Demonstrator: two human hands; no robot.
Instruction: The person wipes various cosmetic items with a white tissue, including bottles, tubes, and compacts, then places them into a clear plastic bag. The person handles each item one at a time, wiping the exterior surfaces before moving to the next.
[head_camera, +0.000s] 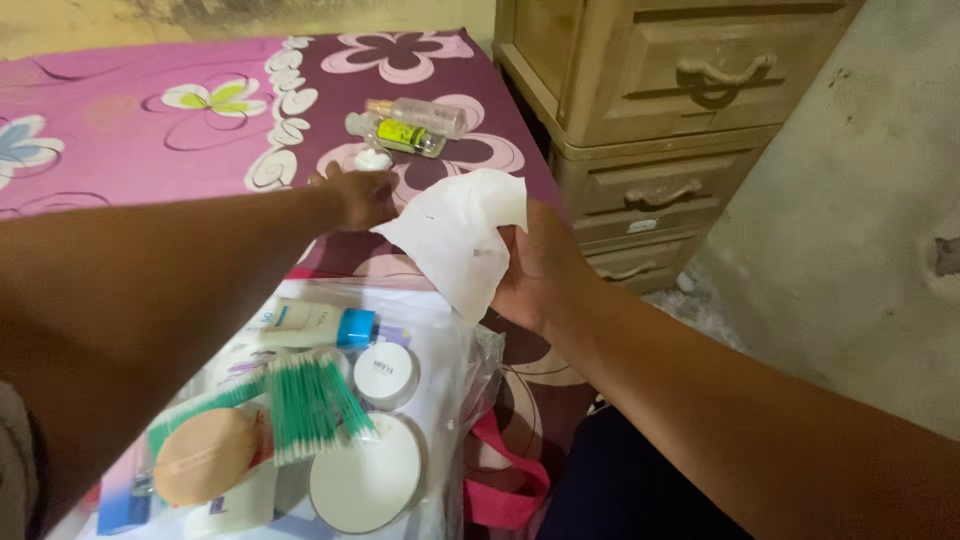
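Tissue: a thin, soft white sheet (455, 240), creased and hanging in a rough diamond, held up over the bed in front of the person.
Right hand: the right hand (540, 270) has its grip closed on the right edge of the tissue, thumb on top, fingers behind the sheet.
Left hand: the left hand (355, 195) reaches just left of the tissue; its fingers curl over a small white cap (373, 160), touching it; whether the grip is actually closed on it I cannot tell.
Bottles: beyond the tissue, two small clear plastic bottles (412, 128) lie on their sides, one with a yellow-green label.
Bed: the bedsheet (150, 130) is pink and maroon cloth with large flower prints.
Bag: below the tissue, a clear plastic bag (452, 345) holds a white tube with a blue cap (315, 325), a round white jar (386, 375), a bundle of green-stemmed cotton swabs (308, 405), a tan round puff (205, 455) and a flat white round compact (365, 480).
Strap: a pink strap (505, 470) lies below right of the bag.
Drawers: right of the tissue stands a worn wooden chest of drawers (660, 110) with curved handles.
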